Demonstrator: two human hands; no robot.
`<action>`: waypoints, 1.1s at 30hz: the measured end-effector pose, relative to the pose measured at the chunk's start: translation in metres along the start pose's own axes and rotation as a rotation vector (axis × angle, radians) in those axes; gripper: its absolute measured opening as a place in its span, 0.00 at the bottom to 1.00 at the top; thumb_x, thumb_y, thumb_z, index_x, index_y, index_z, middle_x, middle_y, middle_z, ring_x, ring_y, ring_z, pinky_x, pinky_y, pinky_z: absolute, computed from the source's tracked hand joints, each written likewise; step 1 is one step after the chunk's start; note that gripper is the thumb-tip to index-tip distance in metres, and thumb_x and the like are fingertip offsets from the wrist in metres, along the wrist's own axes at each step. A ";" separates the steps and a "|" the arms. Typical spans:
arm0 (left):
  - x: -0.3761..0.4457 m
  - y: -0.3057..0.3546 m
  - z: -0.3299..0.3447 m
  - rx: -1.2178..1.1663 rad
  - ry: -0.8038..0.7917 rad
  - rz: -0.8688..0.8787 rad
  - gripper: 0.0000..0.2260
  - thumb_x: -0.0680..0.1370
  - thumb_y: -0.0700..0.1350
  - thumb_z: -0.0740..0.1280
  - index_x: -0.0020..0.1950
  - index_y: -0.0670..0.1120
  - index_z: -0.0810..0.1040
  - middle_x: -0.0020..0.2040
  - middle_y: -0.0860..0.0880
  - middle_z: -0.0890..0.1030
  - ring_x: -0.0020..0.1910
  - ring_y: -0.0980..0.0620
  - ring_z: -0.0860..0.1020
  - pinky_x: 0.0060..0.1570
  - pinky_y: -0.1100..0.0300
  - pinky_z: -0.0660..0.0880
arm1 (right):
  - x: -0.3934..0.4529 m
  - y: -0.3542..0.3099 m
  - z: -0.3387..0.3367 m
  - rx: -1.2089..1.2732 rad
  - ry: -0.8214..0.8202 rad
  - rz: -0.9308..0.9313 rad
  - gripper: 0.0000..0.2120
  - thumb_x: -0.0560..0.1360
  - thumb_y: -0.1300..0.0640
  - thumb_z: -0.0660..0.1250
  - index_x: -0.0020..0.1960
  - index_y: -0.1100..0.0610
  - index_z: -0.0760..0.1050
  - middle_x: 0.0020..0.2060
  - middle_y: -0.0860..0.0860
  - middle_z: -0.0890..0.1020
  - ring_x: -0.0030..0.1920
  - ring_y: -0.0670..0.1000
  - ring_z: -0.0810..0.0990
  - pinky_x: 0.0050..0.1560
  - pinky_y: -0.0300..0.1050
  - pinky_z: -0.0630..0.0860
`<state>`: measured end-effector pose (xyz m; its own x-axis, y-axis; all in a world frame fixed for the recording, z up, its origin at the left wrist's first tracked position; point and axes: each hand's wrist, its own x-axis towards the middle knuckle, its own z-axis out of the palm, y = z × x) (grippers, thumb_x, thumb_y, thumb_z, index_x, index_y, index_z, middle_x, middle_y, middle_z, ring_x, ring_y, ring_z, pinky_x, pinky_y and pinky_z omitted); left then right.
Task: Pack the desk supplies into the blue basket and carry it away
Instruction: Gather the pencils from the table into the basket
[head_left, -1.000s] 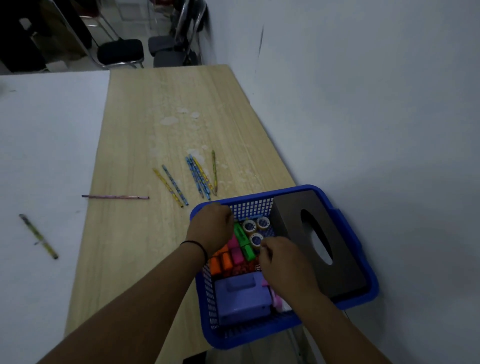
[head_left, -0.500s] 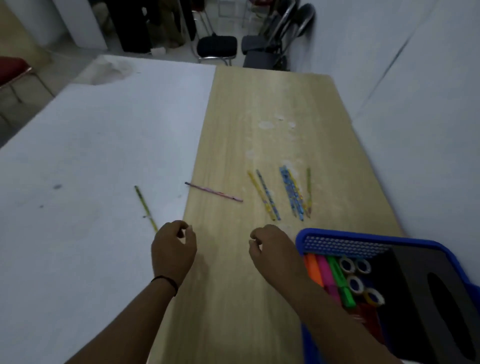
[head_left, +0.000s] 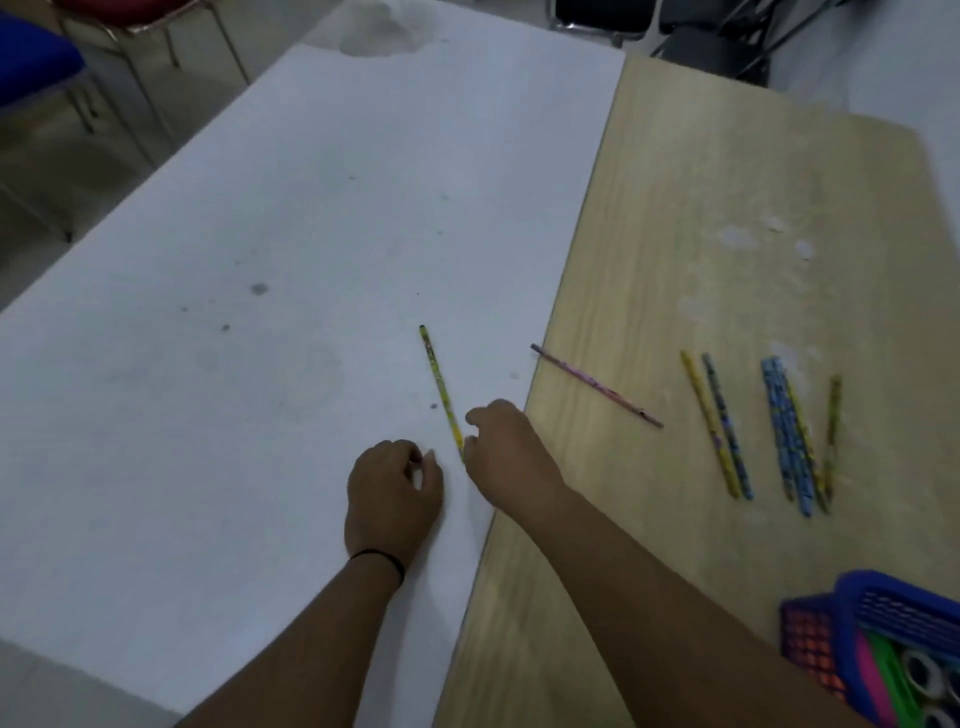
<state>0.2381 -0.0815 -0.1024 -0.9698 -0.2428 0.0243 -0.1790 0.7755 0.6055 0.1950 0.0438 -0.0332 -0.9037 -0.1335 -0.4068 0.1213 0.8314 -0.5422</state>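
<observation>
A yellow-green pencil (head_left: 440, 389) lies on the white table (head_left: 234, 322). My right hand (head_left: 506, 454) is at its near end, thumb and forefinger spread right beside the tip; the pencil lies flat. My left hand (head_left: 392, 499) rests just left of it, fingers curled, holding nothing. A pink pencil (head_left: 597, 387) lies across the seam onto the wooden table (head_left: 727, 182). Several more pencils (head_left: 787, 436) lie side by side further right. A corner of the blue basket (head_left: 852, 608) shows at the bottom right, with highlighters (head_left: 883, 675) and tape rolls (head_left: 919, 670) inside.
The white and wooden tables stand edge to edge. A chair with a blue seat (head_left: 31, 67) stands off the white table's far left corner. Dark chairs (head_left: 701, 41) are past the tables' far end.
Both hands left the basket and moved left across the wooden table to the white one. My view swung left, so the basket slid to the bottom right corner. My right hand reached the yellow-green pencil.
</observation>
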 end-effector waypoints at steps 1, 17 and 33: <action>0.000 0.000 0.001 0.008 0.000 0.001 0.13 0.74 0.44 0.68 0.31 0.43 0.71 0.27 0.50 0.70 0.30 0.51 0.68 0.35 0.60 0.63 | 0.007 -0.003 0.003 0.006 0.003 0.011 0.12 0.77 0.61 0.57 0.58 0.61 0.71 0.56 0.59 0.73 0.54 0.59 0.75 0.46 0.43 0.67; 0.001 -0.003 0.005 0.040 0.020 0.059 0.14 0.72 0.51 0.58 0.30 0.44 0.68 0.27 0.50 0.69 0.30 0.50 0.66 0.35 0.59 0.62 | 0.015 -0.010 -0.008 -0.061 0.061 0.042 0.12 0.71 0.60 0.62 0.32 0.57 0.63 0.29 0.50 0.68 0.29 0.51 0.70 0.25 0.40 0.58; -0.066 0.103 0.026 -0.005 -0.040 -0.003 0.16 0.74 0.52 0.63 0.53 0.42 0.79 0.47 0.43 0.80 0.48 0.42 0.77 0.51 0.47 0.74 | -0.225 0.152 -0.156 0.045 0.437 -0.054 0.12 0.76 0.60 0.62 0.58 0.56 0.76 0.45 0.51 0.74 0.41 0.48 0.72 0.42 0.39 0.69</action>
<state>0.2789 0.0297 -0.0625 -0.9751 -0.2215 -0.0089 -0.1809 0.7717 0.6097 0.3528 0.2847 0.0908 -0.9968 0.0729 -0.0330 0.0783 0.8037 -0.5899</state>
